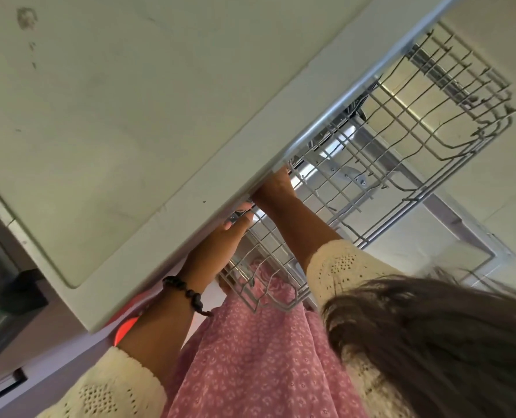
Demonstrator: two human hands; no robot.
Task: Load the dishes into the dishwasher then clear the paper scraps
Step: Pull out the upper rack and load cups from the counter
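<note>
A grey wire dishwasher rack (401, 140) is pulled out from under the white countertop (130, 116), and no dishes show in it. My left hand (229, 233), with a dark bead bracelet on the wrist, reaches over the rack's near corner to the counter's edge; its fingertips are next to something small and dark. My right hand (276, 188) reaches further in, and its fingers are hidden under the counter's edge. No paper scraps are in view.
The open dishwasher door (461, 236) lies below the rack. A dark appliance with a black handle (15, 291) stands at the left. Something red (127, 327) shows under the counter's corner. My hair (431, 342) covers the lower right.
</note>
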